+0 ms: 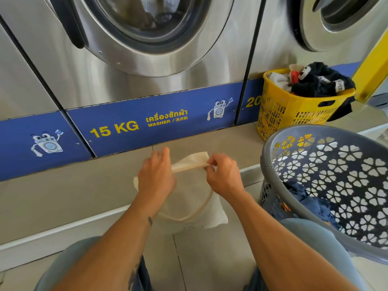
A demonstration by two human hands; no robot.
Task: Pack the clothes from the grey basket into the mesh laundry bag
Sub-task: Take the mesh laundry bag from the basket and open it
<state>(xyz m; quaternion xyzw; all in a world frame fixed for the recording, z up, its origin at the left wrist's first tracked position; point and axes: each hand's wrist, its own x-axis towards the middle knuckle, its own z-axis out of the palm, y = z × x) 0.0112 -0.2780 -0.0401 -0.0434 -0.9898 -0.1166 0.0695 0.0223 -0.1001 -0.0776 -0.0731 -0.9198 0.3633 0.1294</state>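
The cream mesh laundry bag [189, 198] hangs at centre over the tiled floor, its top edge pinched by both hands: left hand [155, 178] at nine o'clock, right hand [223, 175] at three. The grey plastic basket with flower cut-outs [327, 185], holding blue clothes [310, 204], sits at four o'clock; a yellow basket [294, 110] stands at one o'clock.

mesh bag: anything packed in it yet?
Looks empty. The mesh laundry bag hangs flat and limp between both hands at its top edge; blue clothes sit in the grey basket.

so that's two baskets, one grey basket [327, 185] and one yellow basket [294, 108], one mesh laundry bag [195, 206], two washer doors.
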